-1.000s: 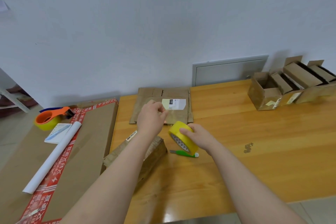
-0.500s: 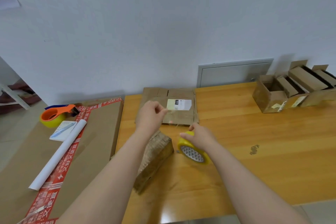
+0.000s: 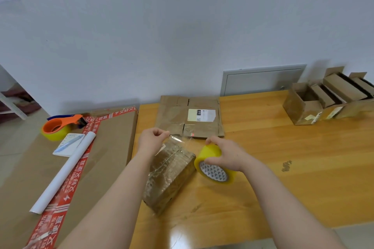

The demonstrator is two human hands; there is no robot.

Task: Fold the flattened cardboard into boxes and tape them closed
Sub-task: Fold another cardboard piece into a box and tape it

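flat cardboard lies at the far edge of the table; a tape-covered box sits near its left edge. right hand curls round the yellow tape roll beside the box, left hand pinches the clear strip stretched above it.

yellow tape roll, brown box, orange dispenser, white tube
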